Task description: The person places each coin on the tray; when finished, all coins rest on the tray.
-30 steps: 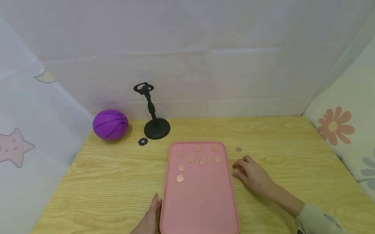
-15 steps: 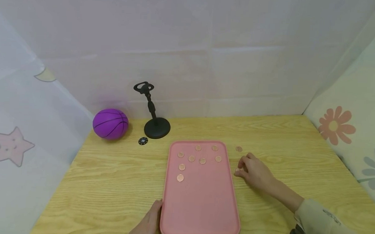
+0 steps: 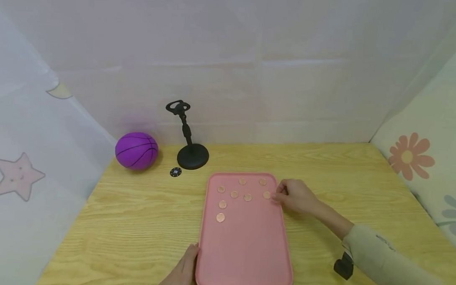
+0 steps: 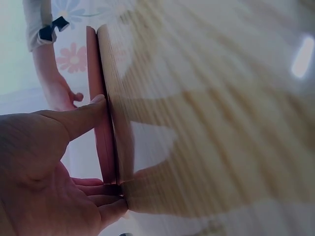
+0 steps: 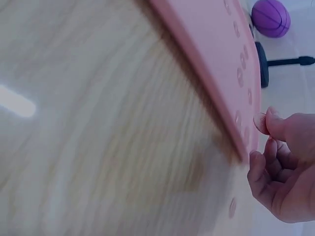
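Note:
A pink rectangular tray (image 3: 247, 244) lies on the wooden table, with several copper-coloured coins (image 3: 220, 217) spread over its far half. My left hand (image 3: 182, 270) holds the tray's near left corner; the left wrist view shows the thumb (image 4: 86, 118) against its long side and the fingers (image 4: 106, 199) at its near end. Over the tray's right rim, my right hand (image 3: 297, 197) pinches a copper coin (image 5: 260, 123) between thumb and finger. Another coin (image 5: 232, 207) lies on the table right of the tray; in the head view the right hand hides it.
Left of the tray's far end lies a black poker chip (image 3: 176, 171). Behind it stand a purple basketball (image 3: 136, 151) and a black stand with a round base (image 3: 192, 157). White cloth (image 3: 309, 91) hangs along the back, and patterned cloths flank the table.
My right hand has picked up a coin from the table beside the tray and carried it left over the tray's right rim. The left hand stays at the tray corner.

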Action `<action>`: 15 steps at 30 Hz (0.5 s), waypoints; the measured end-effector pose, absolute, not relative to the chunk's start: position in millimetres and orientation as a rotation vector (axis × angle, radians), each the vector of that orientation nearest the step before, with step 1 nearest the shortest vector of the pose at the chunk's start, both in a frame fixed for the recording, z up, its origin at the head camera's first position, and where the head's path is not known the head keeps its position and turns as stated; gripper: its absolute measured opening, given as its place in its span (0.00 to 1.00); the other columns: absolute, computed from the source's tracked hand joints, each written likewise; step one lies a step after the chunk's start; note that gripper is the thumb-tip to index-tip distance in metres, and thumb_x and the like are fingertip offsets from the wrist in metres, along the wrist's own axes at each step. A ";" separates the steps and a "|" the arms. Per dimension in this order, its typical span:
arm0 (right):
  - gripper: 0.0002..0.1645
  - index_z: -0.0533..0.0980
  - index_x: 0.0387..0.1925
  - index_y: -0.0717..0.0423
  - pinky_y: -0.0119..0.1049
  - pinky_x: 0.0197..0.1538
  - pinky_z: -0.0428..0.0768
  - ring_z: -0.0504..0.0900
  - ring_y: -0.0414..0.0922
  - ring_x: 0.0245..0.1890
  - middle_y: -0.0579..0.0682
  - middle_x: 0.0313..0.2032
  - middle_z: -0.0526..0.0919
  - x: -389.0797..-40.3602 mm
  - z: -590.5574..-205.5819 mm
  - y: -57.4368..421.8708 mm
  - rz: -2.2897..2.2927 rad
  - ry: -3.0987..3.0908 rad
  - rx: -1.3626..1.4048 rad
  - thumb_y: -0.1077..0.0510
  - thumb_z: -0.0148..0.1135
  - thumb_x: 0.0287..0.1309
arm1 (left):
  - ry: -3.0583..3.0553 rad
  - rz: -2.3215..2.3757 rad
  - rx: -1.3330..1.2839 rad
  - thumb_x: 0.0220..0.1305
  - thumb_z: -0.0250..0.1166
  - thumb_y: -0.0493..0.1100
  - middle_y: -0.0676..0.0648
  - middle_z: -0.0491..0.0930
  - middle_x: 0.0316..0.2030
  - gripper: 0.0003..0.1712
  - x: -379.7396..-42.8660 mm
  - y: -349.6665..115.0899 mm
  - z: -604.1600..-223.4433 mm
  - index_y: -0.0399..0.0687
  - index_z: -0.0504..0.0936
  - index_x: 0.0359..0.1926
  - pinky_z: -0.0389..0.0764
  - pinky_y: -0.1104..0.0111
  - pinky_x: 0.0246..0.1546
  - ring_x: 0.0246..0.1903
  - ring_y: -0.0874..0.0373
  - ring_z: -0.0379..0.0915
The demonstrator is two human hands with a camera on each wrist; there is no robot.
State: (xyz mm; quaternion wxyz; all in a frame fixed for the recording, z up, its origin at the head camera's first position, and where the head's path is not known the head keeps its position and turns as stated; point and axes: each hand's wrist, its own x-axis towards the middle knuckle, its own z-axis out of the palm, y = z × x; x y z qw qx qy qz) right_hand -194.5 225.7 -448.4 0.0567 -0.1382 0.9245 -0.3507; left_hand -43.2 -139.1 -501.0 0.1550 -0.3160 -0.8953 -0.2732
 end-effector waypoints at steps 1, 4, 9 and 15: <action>0.10 0.77 0.26 0.54 0.31 0.24 0.71 0.71 0.39 0.20 0.43 0.20 0.76 -196.7 -446.4 217.4 -1.054 2.810 -0.422 0.54 0.67 0.59 | -2.552 -0.751 -0.897 0.60 0.67 0.60 0.30 0.72 0.59 0.49 -42.9 -138.7 -502.0 0.27 0.61 0.66 0.47 0.79 0.68 0.57 0.35 0.69; 0.10 0.78 0.25 0.53 0.31 0.26 0.72 0.72 0.38 0.21 0.42 0.21 0.77 -200.7 -445.1 190.3 -1.034 2.799 -0.510 0.55 0.69 0.57 | -2.516 -0.625 -0.862 0.56 0.64 0.69 0.32 0.75 0.56 0.53 -41.8 -138.3 -503.8 0.28 0.65 0.63 0.53 0.76 0.67 0.54 0.37 0.73; 0.11 0.77 0.23 0.50 0.30 0.25 0.71 0.71 0.36 0.21 0.39 0.19 0.76 -199.5 -450.1 149.7 -0.940 2.725 -0.627 0.54 0.71 0.55 | -2.536 -0.609 -0.832 0.54 0.63 0.73 0.32 0.76 0.54 0.55 -41.9 -139.6 -504.0 0.29 0.66 0.62 0.53 0.77 0.66 0.54 0.39 0.74; 0.14 0.76 0.21 0.46 0.30 0.24 0.73 0.71 0.35 0.21 0.36 0.19 0.75 -205.6 -455.2 124.9 -0.703 2.788 -0.712 0.49 0.70 0.56 | -2.564 -0.672 -0.833 0.52 0.66 0.72 0.31 0.74 0.56 0.57 -40.9 -139.7 -503.6 0.28 0.64 0.63 0.46 0.81 0.67 0.55 0.36 0.72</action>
